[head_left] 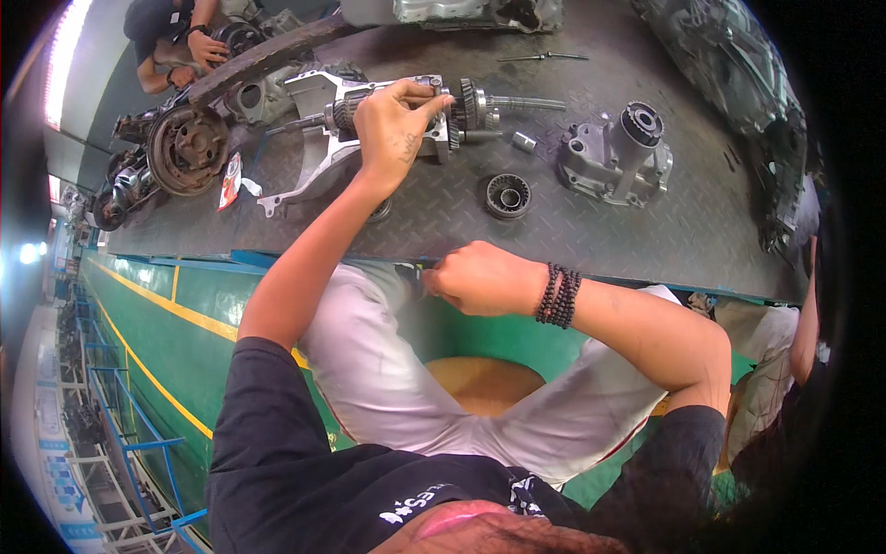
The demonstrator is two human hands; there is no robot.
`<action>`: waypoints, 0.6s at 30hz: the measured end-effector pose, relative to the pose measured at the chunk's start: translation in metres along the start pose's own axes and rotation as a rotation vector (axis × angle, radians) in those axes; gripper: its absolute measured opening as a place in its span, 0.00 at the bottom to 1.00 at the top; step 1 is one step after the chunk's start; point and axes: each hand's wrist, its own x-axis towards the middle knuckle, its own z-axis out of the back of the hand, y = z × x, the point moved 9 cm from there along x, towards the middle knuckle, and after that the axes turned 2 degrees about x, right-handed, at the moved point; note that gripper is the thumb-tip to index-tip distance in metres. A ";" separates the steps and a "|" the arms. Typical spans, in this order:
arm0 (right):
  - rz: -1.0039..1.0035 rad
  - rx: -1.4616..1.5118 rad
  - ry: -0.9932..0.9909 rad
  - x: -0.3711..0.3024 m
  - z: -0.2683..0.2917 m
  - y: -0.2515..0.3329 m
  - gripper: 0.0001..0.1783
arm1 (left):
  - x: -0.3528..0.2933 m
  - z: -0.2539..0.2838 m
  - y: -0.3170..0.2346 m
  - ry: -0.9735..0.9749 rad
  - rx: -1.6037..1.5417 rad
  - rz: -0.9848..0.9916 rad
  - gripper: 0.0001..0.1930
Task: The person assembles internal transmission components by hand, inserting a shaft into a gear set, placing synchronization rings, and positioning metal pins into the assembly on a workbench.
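My left hand (392, 129) reaches over the bench to a gearbox shaft assembly, a row of gears (472, 103) on a long splined shaft (526, 103). Its thumb and forefinger pinch together at the metal frame beside the gears; whatever is between them is too small to name. The assembly lies in an open silver housing frame (318, 180) with curved arms. My right hand (489, 280), below a wrist with dark bead bracelets (558, 295), is a closed fist at the bench's near edge, over my lap. Its fingers hide what it may hold.
On the dark tread-plate bench (415, 226) lie a ring gear (508, 195), a small metal sleeve (524, 140), a silver casing (614, 162) and a thin rod (543, 57). A rusty drum (187, 150) stands left. Another person's hands (205, 48) work at far left.
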 end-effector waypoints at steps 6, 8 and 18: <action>-0.007 -0.020 0.006 0.002 0.001 0.001 0.05 | 0.015 -0.007 0.007 0.170 0.107 -0.154 0.17; -0.015 -0.033 -0.002 0.002 0.002 0.000 0.05 | 0.016 -0.014 0.017 0.285 -0.017 -0.110 0.15; -0.041 0.019 0.028 -0.001 0.001 -0.002 0.05 | 0.008 -0.002 0.004 -0.019 0.093 0.013 0.16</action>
